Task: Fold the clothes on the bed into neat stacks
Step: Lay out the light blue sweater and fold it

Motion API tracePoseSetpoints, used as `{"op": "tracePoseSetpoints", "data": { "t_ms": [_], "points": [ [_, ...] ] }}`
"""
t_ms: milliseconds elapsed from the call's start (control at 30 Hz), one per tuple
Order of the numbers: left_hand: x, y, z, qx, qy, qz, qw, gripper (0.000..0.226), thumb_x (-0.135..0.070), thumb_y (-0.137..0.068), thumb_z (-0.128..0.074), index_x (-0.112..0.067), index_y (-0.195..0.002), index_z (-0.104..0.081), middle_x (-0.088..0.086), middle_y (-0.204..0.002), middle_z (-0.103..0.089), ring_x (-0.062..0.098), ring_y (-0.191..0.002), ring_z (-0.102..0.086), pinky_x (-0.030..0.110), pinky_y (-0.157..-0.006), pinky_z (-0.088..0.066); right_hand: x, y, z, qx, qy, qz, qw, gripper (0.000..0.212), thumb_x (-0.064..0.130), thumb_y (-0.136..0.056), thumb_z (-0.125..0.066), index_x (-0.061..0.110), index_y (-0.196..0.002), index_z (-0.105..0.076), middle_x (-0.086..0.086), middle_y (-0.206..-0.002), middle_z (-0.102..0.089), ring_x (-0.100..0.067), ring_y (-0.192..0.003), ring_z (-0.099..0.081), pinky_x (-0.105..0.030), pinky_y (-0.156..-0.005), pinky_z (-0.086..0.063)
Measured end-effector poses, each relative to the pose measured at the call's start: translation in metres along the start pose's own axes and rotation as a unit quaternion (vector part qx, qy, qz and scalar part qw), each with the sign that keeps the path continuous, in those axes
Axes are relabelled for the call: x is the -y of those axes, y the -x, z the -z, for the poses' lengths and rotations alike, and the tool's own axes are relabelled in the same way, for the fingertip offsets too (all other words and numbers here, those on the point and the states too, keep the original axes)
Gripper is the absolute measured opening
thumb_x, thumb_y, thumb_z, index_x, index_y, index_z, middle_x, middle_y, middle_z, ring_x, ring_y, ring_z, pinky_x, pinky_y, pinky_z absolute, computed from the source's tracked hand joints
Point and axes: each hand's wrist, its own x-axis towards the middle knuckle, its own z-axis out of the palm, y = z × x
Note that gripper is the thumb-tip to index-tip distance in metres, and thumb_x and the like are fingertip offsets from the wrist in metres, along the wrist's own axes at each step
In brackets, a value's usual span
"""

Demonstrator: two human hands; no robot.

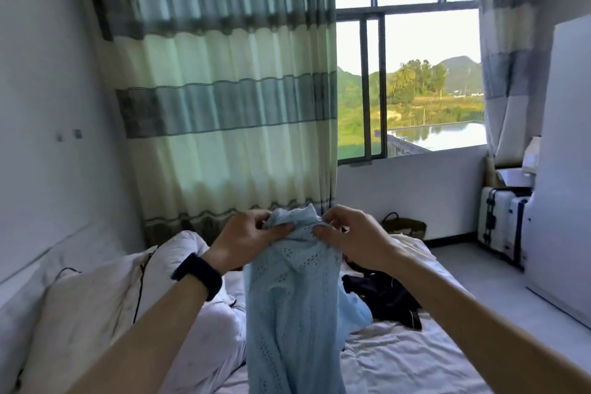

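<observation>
A light blue knitted garment [291, 304] with an openwork pattern hangs in front of me above the bed [399, 358]. My left hand [246, 235] pinches its top edge on the left, and my right hand [348, 233] pinches the same edge on the right, the two hands close together. The lower part of the garment drapes down onto the white sheet. Behind it, on the bed to the right, lies a dark navy garment [383, 297] in a crumpled heap. A black band sits on my left wrist.
White pillows [92, 307] and a bunched white quilt [211, 329] fill the bed's left side, with a black cable over them. A striped curtain [224, 89] and window stand beyond. A woven basket [404, 227], a white suitcase [502, 217] and a white cabinet [566, 169] stand at the right.
</observation>
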Motion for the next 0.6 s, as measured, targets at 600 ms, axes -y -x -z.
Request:
{"op": "tracePoseSetpoints", "data": {
  "t_ms": [600],
  "points": [
    [-0.007,-0.007,0.056,-0.053,0.02,-0.027,0.998,0.017,-0.044,-0.09,-0.068,-0.031,-0.079,-0.07,-0.011,-0.076,-0.067,0.006,-0.075,-0.057,0.026,-0.073,-0.045,0.01,-0.006,-0.044,0.177,-0.123,-0.01,0.976,0.073,0.012,-0.08,-0.085,0.046,-0.135,-0.051,0.004,-0.105,-0.07,-0.018,-0.069,-0.072,-0.026,-0.055,-0.053]
  ]
}}
